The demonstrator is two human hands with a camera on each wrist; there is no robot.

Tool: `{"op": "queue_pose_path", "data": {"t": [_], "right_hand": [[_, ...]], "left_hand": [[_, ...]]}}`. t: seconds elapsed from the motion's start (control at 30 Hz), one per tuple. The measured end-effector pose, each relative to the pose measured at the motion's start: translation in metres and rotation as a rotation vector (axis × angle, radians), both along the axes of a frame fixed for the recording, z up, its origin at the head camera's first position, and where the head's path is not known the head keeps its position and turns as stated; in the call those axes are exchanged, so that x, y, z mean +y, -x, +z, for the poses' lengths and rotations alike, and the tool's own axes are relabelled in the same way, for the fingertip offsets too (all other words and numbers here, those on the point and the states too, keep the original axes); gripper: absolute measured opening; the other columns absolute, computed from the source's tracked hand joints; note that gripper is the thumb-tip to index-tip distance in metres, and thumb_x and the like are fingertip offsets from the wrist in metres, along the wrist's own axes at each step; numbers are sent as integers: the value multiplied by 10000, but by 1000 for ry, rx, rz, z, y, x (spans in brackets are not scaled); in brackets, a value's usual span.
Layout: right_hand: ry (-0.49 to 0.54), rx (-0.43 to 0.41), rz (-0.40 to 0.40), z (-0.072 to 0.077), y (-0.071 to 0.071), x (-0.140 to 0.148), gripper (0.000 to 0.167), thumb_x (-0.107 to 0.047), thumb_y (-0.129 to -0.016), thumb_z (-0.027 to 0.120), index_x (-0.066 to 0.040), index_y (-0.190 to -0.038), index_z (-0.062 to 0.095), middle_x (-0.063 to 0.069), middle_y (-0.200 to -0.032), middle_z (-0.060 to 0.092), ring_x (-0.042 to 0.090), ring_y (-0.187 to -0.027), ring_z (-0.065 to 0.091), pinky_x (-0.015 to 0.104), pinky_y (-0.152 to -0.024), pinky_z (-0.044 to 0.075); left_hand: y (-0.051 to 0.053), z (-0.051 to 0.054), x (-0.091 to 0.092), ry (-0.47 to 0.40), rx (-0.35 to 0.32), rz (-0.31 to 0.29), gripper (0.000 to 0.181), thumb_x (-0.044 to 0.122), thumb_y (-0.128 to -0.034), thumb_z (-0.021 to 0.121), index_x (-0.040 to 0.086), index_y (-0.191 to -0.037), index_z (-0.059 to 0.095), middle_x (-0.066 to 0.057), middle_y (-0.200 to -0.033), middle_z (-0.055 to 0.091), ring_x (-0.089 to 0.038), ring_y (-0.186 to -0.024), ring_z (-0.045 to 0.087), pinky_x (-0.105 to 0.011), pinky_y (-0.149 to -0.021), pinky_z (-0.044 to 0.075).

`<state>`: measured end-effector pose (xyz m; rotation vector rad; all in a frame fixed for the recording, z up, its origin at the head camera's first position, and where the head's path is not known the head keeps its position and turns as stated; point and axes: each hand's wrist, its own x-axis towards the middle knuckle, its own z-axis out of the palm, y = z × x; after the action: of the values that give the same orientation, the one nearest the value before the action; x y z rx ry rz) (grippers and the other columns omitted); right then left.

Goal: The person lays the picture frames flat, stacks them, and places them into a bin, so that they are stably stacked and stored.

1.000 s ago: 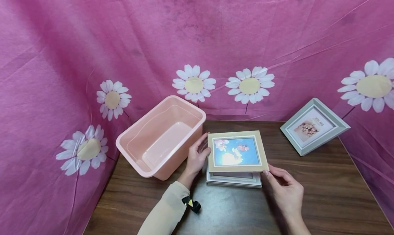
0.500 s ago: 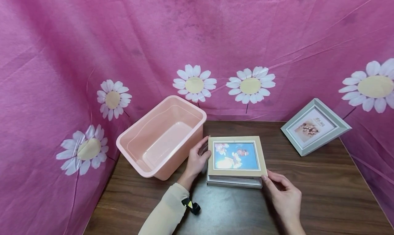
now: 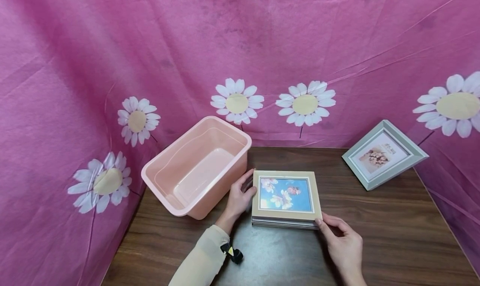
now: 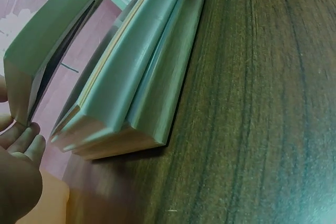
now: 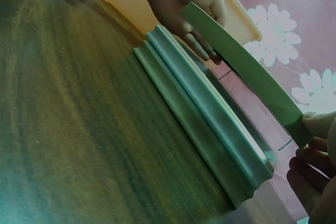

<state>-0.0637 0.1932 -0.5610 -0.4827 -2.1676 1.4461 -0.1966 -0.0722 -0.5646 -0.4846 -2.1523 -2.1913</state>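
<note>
A tan picture frame point(image 3: 286, 194) with a blue flower picture faces up over a short stack of pale frames point(image 3: 285, 224). My left hand point(image 3: 240, 197) holds its left edge between thumb and fingers. At its near right corner, my right hand point(image 3: 342, 240) pinches the border. Both wrist views show a gap between the held frame point(image 5: 252, 74) and the stacked frames point(image 4: 134, 72) under it. The stack lies flat on the brown wooden table, its picture faces mostly hidden from the head view.
Left of the stack stands a pink plastic tub point(image 3: 221, 186) with nothing seen inside. At the back right, a grey-green picture frame point(image 3: 403, 165) stands propped at a tilt. A pink curtain point(image 3: 262, 36) with daisies walls in the wooden table point(image 3: 397, 236).
Both hands have lowered the tan frame toward the stack and nearer to me. Less of the stack shows below it now. The tub and the propped frame have stayed put.
</note>
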Motion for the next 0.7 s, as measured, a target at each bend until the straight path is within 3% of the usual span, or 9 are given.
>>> {"op": "queue_pose_path", "data": {"t": [0.23,0.53,0.7], "right_hand": [[-7,-16,-6,-5,-2,-1,115,22,-828,904,-20,-919,847,85,-988,851,-227,-890,657,-8,-826,483],[-24,-34,2,-8,-3,-1,97,14,-836,900,-18,-909,845,120,-984,846,-233,-870,650,4,-807,490],[-25,-41,9,-9,-3,-2,96,36,-835,891,-20,-897,845,5,-960,850,-232,-868,651,8,-802,501]], "left_hand": [[-2,-3,1,25,-13,8,603,-162,-927,565,-156,-1524,483,-387,-1567,496,-535,-1437,531,-590,-1203,430],[-3,-7,0,50,-26,12,605,-157,-932,571,-129,-1532,495,-366,-1575,505,-512,-1451,531,-599,-1225,410],[-4,-9,0,71,8,4,613,-162,-927,572,-128,-1534,491,-373,-1572,503,-519,-1464,514,-617,-1227,400]]}}
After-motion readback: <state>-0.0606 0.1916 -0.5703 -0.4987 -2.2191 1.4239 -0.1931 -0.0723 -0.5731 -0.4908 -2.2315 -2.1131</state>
